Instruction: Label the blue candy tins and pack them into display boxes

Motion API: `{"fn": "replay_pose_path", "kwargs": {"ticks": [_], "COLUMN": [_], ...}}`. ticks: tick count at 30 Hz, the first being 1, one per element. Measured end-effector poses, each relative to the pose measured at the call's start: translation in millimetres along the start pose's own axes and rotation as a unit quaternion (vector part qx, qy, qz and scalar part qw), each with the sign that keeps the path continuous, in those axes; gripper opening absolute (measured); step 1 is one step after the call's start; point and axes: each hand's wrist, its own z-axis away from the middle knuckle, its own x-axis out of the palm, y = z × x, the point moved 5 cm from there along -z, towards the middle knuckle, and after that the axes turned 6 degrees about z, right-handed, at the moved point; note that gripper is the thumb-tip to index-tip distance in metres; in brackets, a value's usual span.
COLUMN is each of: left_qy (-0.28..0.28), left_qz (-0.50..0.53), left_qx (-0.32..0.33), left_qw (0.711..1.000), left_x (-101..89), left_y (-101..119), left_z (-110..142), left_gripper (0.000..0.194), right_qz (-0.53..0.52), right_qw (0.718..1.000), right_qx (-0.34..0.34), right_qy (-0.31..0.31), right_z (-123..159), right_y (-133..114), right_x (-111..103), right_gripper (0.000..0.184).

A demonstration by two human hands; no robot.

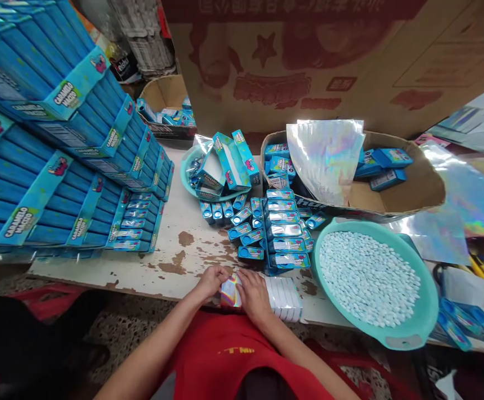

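Note:
At the table's front edge, in front of my body, lies a flat pack [284,299] of white-sided boxes in a row, wrapped in shiny clear plastic. My left hand [213,282] is at its left end, fingertips pinched on the iridescent plastic wrapper [230,290]. My right hand [255,293] rests over the middle of the pack with its fingers bent down onto it, holding it. Part of the pack is hidden under this hand. Just beyond are a filled blue display tray of candy boxes [285,230] and loose small blue candy boxes [250,253].
Stacked blue display packs [64,103] rise at the left. A teal basin [429,300] of pale candies stands at the right. Behind are a cut carton [429,189] with boxes and plastic bags [329,161], a teal bowl [187,178] with empty trays, and a large cardboard box [292,61].

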Motion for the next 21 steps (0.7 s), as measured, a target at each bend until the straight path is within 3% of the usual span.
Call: {"fn": "replay_pose_path", "kwargs": {"ticks": [3,7,12,17,21], "left_qy": [0.016,0.031,0.029,0.034,0.033], "left_qz": [-0.029,-0.067,-0.116,-0.168,-0.209], "left_qx": [0.006,0.017,0.042,0.046,0.047], "left_qw": [0.999,0.997,0.992,0.984,0.976], "left_x": [-2.0,-1.9,-1.3,2.1,6.5], "left_y": [2.6,8.1,17.3,20.8,23.1], "left_z": [3.5,5.3,6.2,4.3,2.6], "left_gripper": [0.016,0.016,0.018,0.019,0.019], "right_qz": [0.047,0.077,0.052,0.056,0.048], "right_qw": [0.998,0.994,0.998,0.997,0.998], "right_qx": [-0.029,-0.071,-0.032,-0.043,-0.040], "right_qy": [0.002,0.019,0.007,-0.030,-0.025], "right_z": [5.6,12.3,2.6,1.3,4.4], "right_y": [-5.0,-7.4,-10.7,-17.8,-18.6], "right_x": [10.7,7.6,-0.7,6.4,4.8], "right_gripper": [0.032,0.032,0.039,0.042,0.045]}}
